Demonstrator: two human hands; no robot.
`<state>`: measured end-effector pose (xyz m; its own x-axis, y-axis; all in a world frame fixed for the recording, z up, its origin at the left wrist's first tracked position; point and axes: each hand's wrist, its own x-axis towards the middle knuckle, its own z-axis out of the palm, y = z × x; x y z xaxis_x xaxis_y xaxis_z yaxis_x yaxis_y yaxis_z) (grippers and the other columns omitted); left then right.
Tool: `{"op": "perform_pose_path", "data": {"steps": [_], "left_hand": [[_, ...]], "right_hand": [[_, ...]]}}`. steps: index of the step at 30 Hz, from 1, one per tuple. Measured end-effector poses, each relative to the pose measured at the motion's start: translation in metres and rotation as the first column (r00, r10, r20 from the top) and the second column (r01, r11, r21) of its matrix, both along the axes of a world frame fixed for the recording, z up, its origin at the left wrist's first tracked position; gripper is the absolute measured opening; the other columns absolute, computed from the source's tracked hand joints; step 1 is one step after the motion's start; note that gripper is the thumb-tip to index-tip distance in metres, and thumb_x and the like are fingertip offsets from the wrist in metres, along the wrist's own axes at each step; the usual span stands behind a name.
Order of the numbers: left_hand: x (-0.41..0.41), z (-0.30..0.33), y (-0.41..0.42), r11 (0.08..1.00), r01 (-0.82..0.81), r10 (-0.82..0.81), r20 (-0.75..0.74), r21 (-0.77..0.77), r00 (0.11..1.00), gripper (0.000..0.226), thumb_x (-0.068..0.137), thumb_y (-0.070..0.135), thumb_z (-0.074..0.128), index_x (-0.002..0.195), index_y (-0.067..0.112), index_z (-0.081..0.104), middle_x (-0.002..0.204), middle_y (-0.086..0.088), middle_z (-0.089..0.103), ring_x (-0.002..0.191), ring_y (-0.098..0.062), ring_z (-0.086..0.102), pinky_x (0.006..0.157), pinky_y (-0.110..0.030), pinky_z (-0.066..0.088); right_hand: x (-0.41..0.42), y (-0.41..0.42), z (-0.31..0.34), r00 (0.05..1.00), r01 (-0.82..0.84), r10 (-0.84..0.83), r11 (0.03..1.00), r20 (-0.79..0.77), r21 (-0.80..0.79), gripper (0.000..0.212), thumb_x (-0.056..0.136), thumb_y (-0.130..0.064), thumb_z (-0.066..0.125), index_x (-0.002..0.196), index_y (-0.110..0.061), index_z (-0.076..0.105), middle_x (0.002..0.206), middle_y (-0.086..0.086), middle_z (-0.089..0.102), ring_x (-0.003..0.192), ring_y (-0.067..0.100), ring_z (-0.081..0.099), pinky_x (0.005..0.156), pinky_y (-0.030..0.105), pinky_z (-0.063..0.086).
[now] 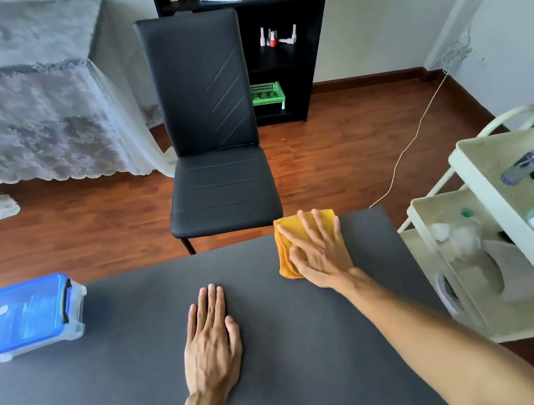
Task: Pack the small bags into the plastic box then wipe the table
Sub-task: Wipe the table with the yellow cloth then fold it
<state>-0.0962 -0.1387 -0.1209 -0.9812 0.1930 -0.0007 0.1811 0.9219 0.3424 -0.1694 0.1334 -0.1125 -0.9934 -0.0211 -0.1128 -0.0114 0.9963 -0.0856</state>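
Observation:
A clear plastic box with a blue lid (23,317) stands closed at the far left edge of the dark grey table (146,376). Its contents are blurred behind the lid. A folded yellow cloth (286,248) lies at the table's far edge, right of centre. My right hand (321,249) presses flat on the cloth with its fingers spread. My left hand (211,339) rests palm down on the bare tabletop near the middle, fingers together, holding nothing.
A black chair (210,134) faces the table's far side. To the right stands a cream tiered cart (482,239) holding a spray bottle (529,159) and other supplies. Behind are a black shelf (276,44) and a lace-covered table (18,100).

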Motion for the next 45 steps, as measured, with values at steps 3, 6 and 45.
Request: {"op": "perform_pose_path", "data": {"steps": [3,6,45], "left_hand": [[0.002,0.007,-0.01,0.999,0.0,0.0,-0.005,0.039,1.0,0.06,0.097,0.031,0.017,0.15,0.006,0.026,0.159,-0.002,0.019,0.149,-0.015,0.011,0.121,-0.031,0.007],[0.014,0.01,-0.037,0.999,-0.008,0.009,-0.014,0.033,1.0,0.059,0.097,0.03,0.017,0.149,0.004,0.028,0.157,-0.004,0.022,0.148,-0.019,0.016,0.121,-0.03,0.007],[0.032,0.019,-0.224,1.0,-0.002,0.003,0.025,-0.022,1.0,0.059,0.096,0.029,0.02,0.147,0.002,0.032,0.156,-0.01,0.028,0.146,-0.021,0.024,0.121,-0.033,0.011]], "right_hand": [[0.006,-0.098,-0.007,0.983,-0.182,0.18,0.981,-0.026,-0.066,0.057,0.096,-0.051,0.025,0.152,-0.052,0.012,0.167,0.006,0.004,0.153,0.032,-0.004,0.117,0.066,0.003],[0.064,-0.131,-0.014,0.944,-0.331,0.329,0.94,-0.035,-0.084,0.063,0.094,-0.047,0.035,0.152,-0.053,0.011,0.168,0.002,0.006,0.154,0.028,-0.002,0.119,0.061,-0.001],[0.097,-0.188,-0.006,0.855,-0.518,0.518,0.855,-0.011,-0.007,0.061,0.098,-0.043,0.035,0.154,-0.049,0.012,0.167,-0.005,0.011,0.154,0.024,0.007,0.118,0.062,0.012]]}}
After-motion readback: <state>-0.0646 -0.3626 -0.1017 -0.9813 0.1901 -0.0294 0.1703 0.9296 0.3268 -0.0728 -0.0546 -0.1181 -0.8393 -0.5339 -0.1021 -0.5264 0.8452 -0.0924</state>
